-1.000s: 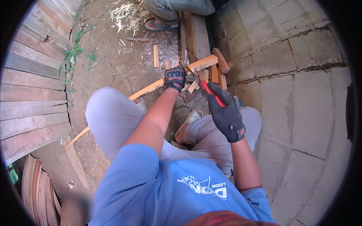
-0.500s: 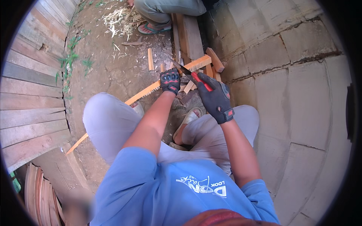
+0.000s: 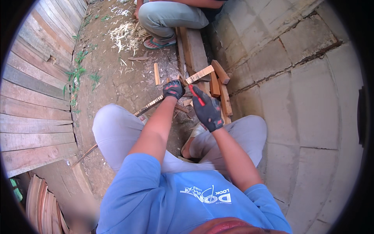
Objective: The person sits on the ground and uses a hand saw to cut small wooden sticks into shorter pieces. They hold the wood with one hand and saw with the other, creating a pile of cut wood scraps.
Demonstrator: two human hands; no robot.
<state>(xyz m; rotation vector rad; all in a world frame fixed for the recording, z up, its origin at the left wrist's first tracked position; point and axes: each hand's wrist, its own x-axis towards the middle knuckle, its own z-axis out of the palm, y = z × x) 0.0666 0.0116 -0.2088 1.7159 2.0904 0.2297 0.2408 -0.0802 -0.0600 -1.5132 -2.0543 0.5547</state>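
A long, narrow wooden strip (image 3: 200, 74) runs slantwise from beside the timber beam past my left knee. Rows of dark crosswise cuts mark its upturned face. My left hand (image 3: 174, 89), in a black and red glove, is closed around the strip near its far end. Just to the right, my gloved right hand (image 3: 207, 111) grips a red-handled bladed tool (image 3: 196, 95). Its blade is mostly hidden by the hands and the strip, so its exact kind cannot be told.
Wood blocks (image 3: 220, 71) lie against the concrete wall (image 3: 280, 89) on the right, by a thick beam (image 3: 194, 50). A loose stick (image 3: 156, 74) and pale shavings (image 3: 124, 37) lie on the dirt. Another person (image 3: 167, 17) squats ahead. A plank fence (image 3: 35, 89) stands left.
The strip has turned over in my left hand, so its cut face now shows upward. My right hand has moved left and nearer to me, tilting the tool.
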